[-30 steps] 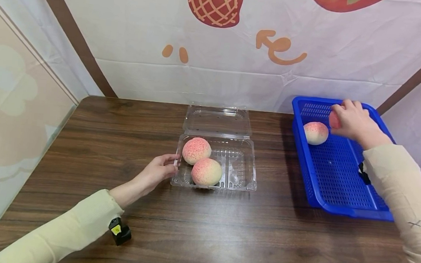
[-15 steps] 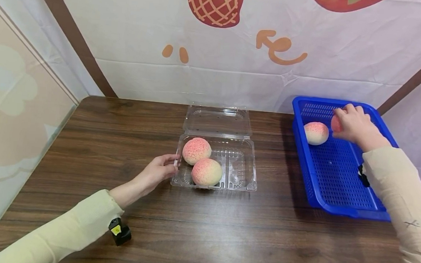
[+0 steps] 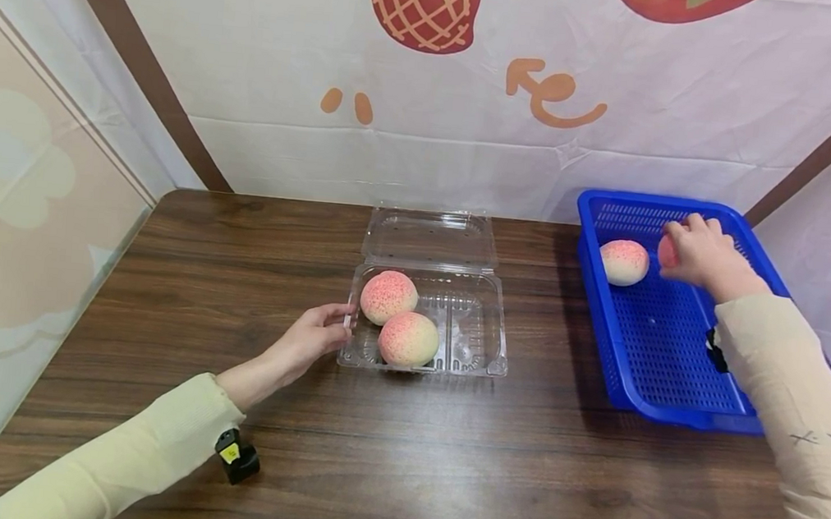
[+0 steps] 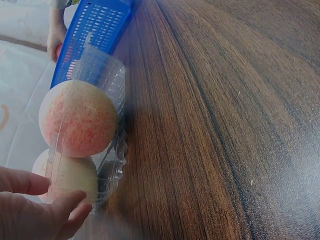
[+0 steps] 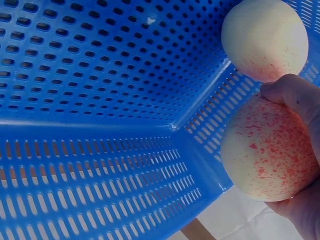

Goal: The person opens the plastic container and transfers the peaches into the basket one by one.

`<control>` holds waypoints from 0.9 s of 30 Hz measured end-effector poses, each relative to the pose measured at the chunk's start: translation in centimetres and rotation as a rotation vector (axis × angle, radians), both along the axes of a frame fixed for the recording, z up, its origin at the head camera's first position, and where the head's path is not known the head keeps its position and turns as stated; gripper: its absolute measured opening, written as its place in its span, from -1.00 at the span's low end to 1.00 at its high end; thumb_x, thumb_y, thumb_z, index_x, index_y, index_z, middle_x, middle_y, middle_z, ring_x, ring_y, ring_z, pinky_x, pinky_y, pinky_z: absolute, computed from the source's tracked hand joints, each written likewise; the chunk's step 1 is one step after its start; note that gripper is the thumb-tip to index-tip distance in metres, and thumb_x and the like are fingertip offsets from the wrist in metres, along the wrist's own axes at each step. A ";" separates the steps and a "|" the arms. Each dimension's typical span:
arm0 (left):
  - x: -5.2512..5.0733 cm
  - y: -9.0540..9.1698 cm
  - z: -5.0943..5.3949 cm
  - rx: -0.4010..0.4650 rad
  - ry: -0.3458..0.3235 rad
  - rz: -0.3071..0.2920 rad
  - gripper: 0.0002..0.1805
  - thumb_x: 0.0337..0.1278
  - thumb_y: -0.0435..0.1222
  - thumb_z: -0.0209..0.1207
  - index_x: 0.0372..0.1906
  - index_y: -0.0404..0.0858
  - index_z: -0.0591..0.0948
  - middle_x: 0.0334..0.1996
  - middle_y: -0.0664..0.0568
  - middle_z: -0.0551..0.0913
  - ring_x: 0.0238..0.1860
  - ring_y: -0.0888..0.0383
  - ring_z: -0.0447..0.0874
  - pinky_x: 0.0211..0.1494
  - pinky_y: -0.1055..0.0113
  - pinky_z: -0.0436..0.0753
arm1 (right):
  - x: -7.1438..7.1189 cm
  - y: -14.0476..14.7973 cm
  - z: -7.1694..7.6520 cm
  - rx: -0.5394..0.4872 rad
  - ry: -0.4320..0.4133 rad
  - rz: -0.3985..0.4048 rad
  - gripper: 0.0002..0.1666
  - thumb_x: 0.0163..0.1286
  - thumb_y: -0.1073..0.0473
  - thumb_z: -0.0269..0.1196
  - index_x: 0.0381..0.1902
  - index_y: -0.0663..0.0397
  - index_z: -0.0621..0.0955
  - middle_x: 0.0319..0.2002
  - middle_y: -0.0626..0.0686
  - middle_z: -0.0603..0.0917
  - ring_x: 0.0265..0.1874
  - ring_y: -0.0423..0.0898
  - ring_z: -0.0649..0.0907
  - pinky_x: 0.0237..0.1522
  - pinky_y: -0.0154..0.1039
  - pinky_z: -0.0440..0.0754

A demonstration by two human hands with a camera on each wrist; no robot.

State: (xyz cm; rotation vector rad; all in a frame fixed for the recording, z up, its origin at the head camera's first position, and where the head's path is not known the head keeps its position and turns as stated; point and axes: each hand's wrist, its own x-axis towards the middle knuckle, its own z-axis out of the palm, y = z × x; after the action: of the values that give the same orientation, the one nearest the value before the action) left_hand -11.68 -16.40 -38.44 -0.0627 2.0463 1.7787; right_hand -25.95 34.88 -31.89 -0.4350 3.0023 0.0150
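Two pink-and-cream peaches (image 3: 388, 297) (image 4: 79, 118) lie in the left half of a clear plastic clamshell box (image 3: 476, 331), whose lid (image 3: 430, 238) is folded back. At the box's left edge, my left hand (image 3: 300, 347) holds the rim between thumb and fingers. My right hand (image 3: 708, 256) is over the blue basket (image 3: 605, 334), gripping another peach (image 5: 270, 150) by its sides. That peach is mostly hidden by the hand in the head view. One more peach (image 3: 624, 263) lies against the basket's left wall, close to the held one.
Both containers rest on a dark wooden table (image 3: 398, 456), with a strip of tabletop between them. Behind stands a white printed cloth (image 3: 268, 73), and another cloth wall (image 3: 15, 175) closes off the left side. A small black device (image 3: 238, 457) sits at the left sleeve.
My right hand has shifted slightly right and toward me inside the basket with the peach in its grip. The left hand and the clamshell box stay in place.
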 end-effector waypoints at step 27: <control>0.0 0.1 0.1 0.007 -0.009 0.009 -0.48 0.14 -0.55 -0.16 0.23 -0.64 0.12 0.10 -0.43 0.29 -0.01 0.05 0.38 0.02 0.44 0.48 | 0.4 1.2 -2.2 -0.022 -0.107 -0.073 -0.26 -0.04 0.14 0.32 0.03 0.47 0.32 -0.09 0.51 0.27 -0.10 0.49 0.26 -0.22 0.39 0.35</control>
State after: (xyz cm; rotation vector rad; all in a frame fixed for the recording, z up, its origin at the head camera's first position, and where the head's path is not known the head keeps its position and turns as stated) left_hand -11.66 -16.32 -38.38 -0.0772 2.0364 1.7884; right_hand -25.58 36.10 -34.08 -0.3171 2.9129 -0.0461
